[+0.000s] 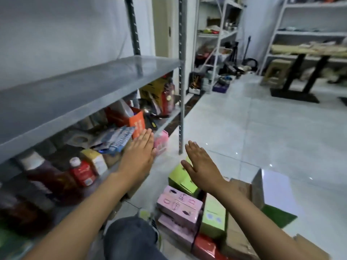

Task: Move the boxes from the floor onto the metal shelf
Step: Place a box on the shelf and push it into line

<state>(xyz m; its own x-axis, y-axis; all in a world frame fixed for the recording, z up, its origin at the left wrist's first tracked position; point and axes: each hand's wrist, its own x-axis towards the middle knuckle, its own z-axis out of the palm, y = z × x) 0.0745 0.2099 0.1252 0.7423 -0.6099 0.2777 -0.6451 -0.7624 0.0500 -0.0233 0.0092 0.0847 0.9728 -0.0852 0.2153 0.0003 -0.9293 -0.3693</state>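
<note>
Boxes sit clustered on the floor (262, 128) at about six o'clock, just ahead of the person's knee (131, 239): a red box (204, 247) nearest, two pink boxes (179, 203) stacked beside a light green box (214, 216), a second green box (183, 177) beyond them, and a white-topped box (277, 188) at about four o'clock, all resting on or beside flattened cardboard (238, 237). Neither hand holds anything. The right hand (203, 166) hovers flat above the far green box, fingers straight and close together; the left hand (139, 151) reaches toward ten o'clock with fingers equally straight, near the front edge of the lower tier of the metal shelf (84, 87), where a small pink box (161, 142) stands just past its fingertips. The likely trouble is that lower tier: it is crowded with a red-capped bottle (81, 172), a dark bottle (47, 175), a yellow carton (94, 160), loose packets (116, 139) and an orange box (138, 121), so a box pushed in there could topple the bottles or perch on the lip and slide off. The grey tier above looks bare and seems the safer target, though lifting to it means clearing its front edge. The tight stack could also shift if one box is pulled from the middle. Farther off, at one to two o'clock, white shelving (309, 30) and a black-legged table (309, 49) stand well apart from the work.
</note>
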